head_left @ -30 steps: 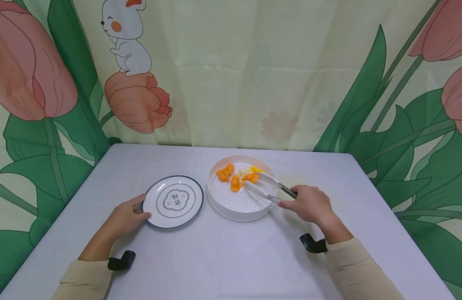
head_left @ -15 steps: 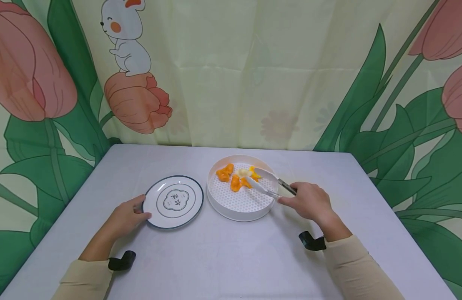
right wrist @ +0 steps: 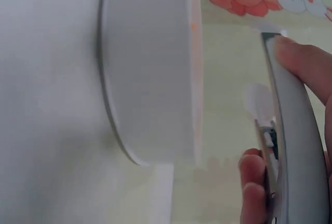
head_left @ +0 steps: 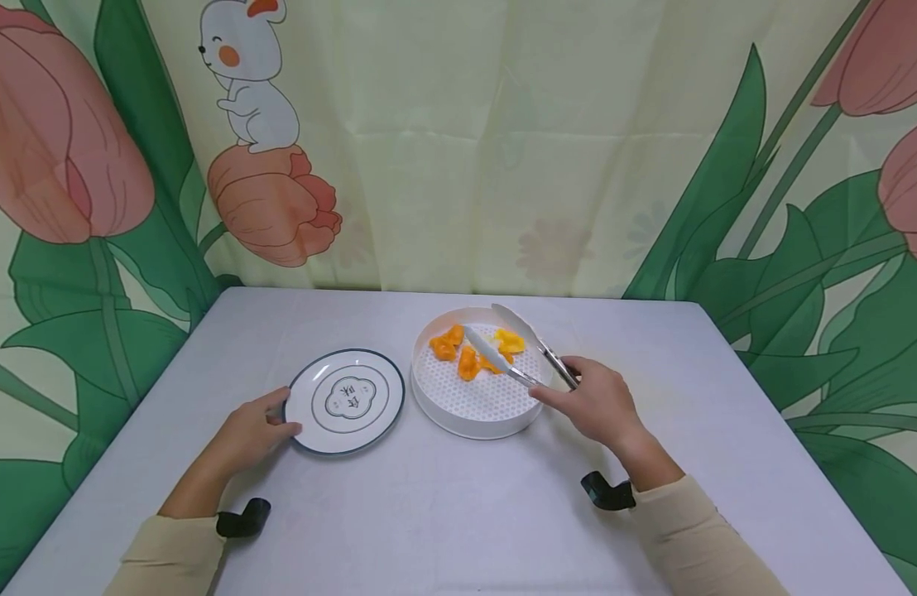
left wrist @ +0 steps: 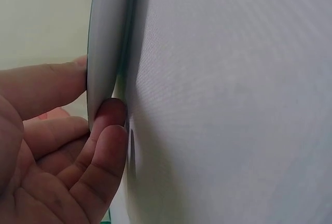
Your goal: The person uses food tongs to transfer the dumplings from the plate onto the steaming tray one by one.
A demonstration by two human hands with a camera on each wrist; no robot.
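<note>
My left hand (head_left: pixel 246 434) holds the near-left rim of a round white plate (head_left: pixel 387 397) with a dark blue edge and a printed centre. In the left wrist view the plate's rim (left wrist: pixel 106 42) sits between thumb and fingers. My right hand (head_left: pixel 596 401) grips metal tongs (head_left: pixel 488 349), whose arms are spread over a round white tray (head_left: pixel 477 426) with a perforated bottom. Inside lie orange pieces (head_left: pixel 445 343) and a yellow piece (head_left: pixel 510 341); their kind is unclear. Nothing shows between the tongs' tips. In the right wrist view, the tongs (right wrist: pixel 295 125) stand beside the tray's wall (right wrist: pixel 150 68).
A white cloth (head_left: pixel 429 521) covers the table. Behind it hangs a curtain (head_left: pixel 458 165) printed with tulips and a rabbit. Plate and tray stand close side by side, with a narrow gap between them.
The tongs have drawn away from the orange and yellow pieces, their tips rising and spreading wider. My right hand has shifted slightly left. The left hand and plate stay put.
</note>
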